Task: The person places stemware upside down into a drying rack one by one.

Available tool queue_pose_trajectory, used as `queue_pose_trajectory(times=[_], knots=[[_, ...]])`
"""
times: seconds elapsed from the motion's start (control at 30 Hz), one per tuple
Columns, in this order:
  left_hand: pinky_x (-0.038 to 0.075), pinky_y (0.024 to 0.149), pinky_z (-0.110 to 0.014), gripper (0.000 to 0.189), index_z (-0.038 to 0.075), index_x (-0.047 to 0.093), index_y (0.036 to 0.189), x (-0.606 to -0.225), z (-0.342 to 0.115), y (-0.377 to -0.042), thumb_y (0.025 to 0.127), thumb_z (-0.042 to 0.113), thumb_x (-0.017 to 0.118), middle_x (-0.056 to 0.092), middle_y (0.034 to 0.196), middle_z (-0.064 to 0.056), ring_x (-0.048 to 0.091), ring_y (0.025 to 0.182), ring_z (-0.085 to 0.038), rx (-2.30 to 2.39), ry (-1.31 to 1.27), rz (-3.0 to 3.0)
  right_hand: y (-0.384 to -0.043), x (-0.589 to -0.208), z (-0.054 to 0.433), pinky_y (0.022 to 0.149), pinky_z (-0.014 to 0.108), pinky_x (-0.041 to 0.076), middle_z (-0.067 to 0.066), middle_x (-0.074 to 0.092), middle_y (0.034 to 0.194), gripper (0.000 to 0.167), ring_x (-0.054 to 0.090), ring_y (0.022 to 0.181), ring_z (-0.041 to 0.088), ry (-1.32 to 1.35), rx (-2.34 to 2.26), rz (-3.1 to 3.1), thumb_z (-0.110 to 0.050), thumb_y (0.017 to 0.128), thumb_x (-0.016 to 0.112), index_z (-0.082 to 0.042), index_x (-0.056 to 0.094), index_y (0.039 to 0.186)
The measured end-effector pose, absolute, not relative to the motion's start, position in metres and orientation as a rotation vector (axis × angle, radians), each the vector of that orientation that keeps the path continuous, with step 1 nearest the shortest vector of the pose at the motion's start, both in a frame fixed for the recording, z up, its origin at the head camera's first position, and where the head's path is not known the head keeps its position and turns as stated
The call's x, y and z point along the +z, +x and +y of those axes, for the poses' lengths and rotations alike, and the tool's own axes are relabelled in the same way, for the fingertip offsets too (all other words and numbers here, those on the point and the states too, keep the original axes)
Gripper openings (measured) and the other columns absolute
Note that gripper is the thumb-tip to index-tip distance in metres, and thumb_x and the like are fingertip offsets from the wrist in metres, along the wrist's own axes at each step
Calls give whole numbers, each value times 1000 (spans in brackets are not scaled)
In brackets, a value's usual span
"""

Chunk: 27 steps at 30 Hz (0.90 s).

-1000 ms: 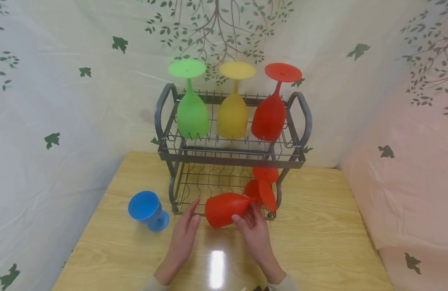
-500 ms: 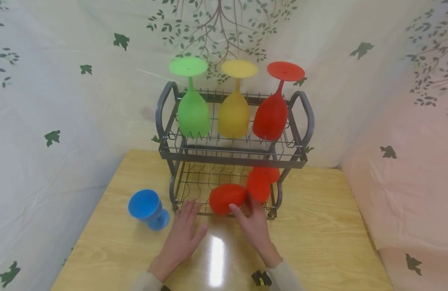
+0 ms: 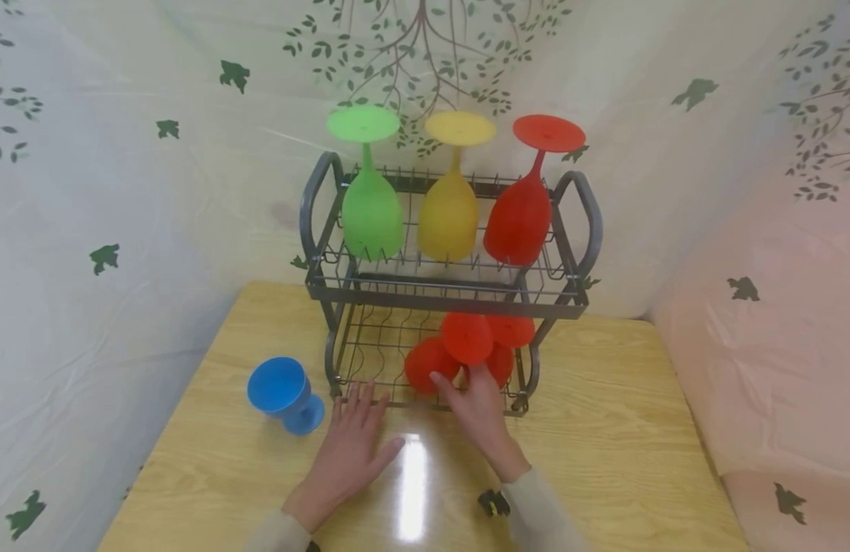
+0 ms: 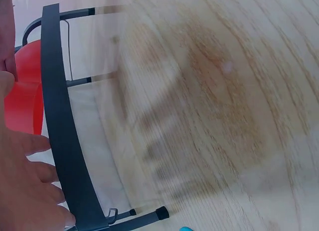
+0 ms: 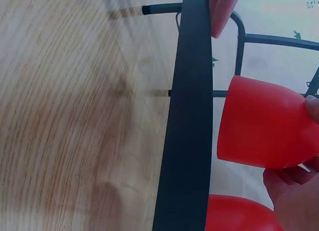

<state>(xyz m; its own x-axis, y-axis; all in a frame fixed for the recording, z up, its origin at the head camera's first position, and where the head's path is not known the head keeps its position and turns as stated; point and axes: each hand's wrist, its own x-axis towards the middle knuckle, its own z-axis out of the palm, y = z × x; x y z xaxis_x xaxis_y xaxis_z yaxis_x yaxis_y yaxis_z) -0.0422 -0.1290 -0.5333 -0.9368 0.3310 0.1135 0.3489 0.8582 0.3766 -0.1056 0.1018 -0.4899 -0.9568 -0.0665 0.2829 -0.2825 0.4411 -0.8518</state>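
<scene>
My right hand (image 3: 481, 406) holds a red plastic goblet (image 3: 425, 365) at its stem, over the lower tier of the dark dish rack (image 3: 369, 296). In the head view this goblet's bowl points down and left, with its round base tipped up. In the right wrist view the goblet's bowl (image 5: 264, 123) shows between thumb and fingers. Beside it on the tier's right side is another red goblet (image 3: 502, 363), partly hidden. With fingers spread, my left hand (image 3: 356, 445) rests on the tier's front rail (image 4: 62, 116), left of the held goblet.
Upside down on the upper tier stand a green goblet (image 3: 372, 218), a yellow goblet (image 3: 448, 221) and a red goblet (image 3: 520, 218). A blue goblet (image 3: 281, 387) stands on the wooden table (image 3: 618, 429), left of the rack. A patterned curtain (image 3: 190, 192) hangs behind.
The held red goblet has gone from in front of the rack onto the lower tier, its base turning from right to up and back. My left hand has settled on the front rail.
</scene>
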Motion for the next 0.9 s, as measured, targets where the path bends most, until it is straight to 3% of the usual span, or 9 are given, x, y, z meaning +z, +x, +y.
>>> queue_pose_trajectory(times=[0.4, 0.6, 0.9], knots=[[21, 120, -67, 75, 8, 46, 156, -534, -130, -42, 102, 60, 49, 24, 168, -22, 19, 154, -47, -555, -572, -3000, -118, -491, 98, 112, 56, 44, 5, 63, 142, 63, 58, 133, 29, 266, 1489, -2612, -14, 90, 81, -17, 50, 145], [19, 121, -67, 73, 8, 45, 157, -535, -130, -42, 102, 54, 55, 21, 169, -21, 18, 154, -47, -570, -575, -3002, -120, -493, 96, 112, 56, 43, 3, 58, 148, 65, 54, 138, 28, 274, 1505, -2647, -15, 91, 80, -19, 48, 148], [20, 120, -67, 73, 7, 46, 156, -538, -130, -42, 101, 55, 54, 23, 168, -23, 21, 153, -48, -549, -581, -2972, -124, -497, 95, 112, 56, 44, 9, 58, 148, 67, 55, 136, 32, 309, 1470, -2644, -14, 91, 79, -13, 46, 149]])
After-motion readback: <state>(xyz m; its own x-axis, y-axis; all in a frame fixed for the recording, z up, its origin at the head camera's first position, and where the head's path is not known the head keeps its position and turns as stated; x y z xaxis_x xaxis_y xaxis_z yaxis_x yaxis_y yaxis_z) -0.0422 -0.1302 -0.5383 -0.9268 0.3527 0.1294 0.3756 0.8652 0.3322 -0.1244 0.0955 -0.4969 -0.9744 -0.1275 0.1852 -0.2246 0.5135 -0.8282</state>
